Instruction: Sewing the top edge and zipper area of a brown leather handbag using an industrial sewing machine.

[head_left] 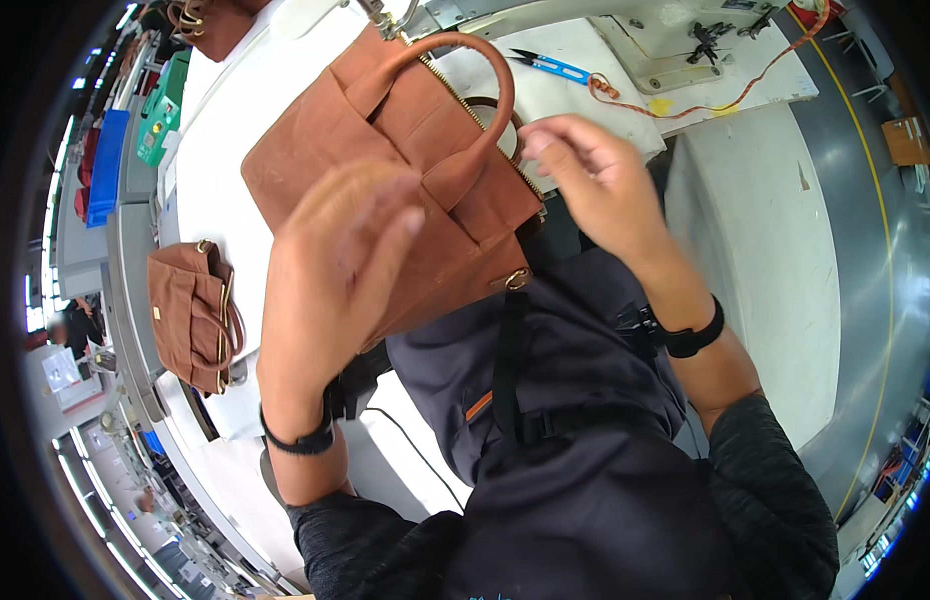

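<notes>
Left hand hangs above the bag's front on my feed, thumb spread from half-curled, blurred fingers; I see nothing in its grasp, and from this distance I can't tell whether it touches the leather. Right hand is beside the zipped edge, fingers loosely curled and thumb close to the index finger; I can't make out whether something thin is pinched there. Beneath them I have a white table, running up the left of my view. The large brown handbag lies slantwise on it, between the hands and the machine part at the top, its lower corner reaching out over the person's lap. One rounded handle arches over the zipper. Well apart to the left, I get a smaller brown handbag near the table's edge. Beyond the right hand, an orange-brown cord trails across the white surface, with blue snips just beside its near end. Smallest is the gold-coloured ring at the large bag's lower corner.
</notes>
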`<action>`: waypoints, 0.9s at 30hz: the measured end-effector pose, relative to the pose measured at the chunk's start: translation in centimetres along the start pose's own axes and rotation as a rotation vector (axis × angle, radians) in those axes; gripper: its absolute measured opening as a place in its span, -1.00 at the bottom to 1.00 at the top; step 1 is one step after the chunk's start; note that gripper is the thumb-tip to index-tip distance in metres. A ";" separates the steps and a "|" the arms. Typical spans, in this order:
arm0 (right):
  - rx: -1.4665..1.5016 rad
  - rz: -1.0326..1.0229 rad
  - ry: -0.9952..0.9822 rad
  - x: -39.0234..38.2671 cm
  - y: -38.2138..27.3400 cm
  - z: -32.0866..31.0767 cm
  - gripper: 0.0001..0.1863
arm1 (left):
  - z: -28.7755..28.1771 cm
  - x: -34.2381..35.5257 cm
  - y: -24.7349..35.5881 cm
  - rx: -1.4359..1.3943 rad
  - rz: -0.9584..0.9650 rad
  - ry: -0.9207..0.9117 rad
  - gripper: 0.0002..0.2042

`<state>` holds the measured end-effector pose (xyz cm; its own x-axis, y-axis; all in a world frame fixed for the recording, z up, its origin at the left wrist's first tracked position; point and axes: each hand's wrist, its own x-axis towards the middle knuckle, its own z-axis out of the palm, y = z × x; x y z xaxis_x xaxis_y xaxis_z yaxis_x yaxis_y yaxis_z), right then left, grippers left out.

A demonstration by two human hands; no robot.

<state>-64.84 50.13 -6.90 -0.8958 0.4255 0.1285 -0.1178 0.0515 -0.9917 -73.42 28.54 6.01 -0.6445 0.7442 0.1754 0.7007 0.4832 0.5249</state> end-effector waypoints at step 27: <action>0.403 0.039 -0.129 -0.2 0.3 4.0 -0.74 | 6.1 3.1 1.3 0.412 0.543 0.289 -0.69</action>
<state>-66.40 46.40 -7.20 -0.9460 0.3027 0.1159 -0.2183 -0.3307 -0.9181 -72.59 34.27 2.16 -0.1894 0.8040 0.5637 0.9653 0.2577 -0.0431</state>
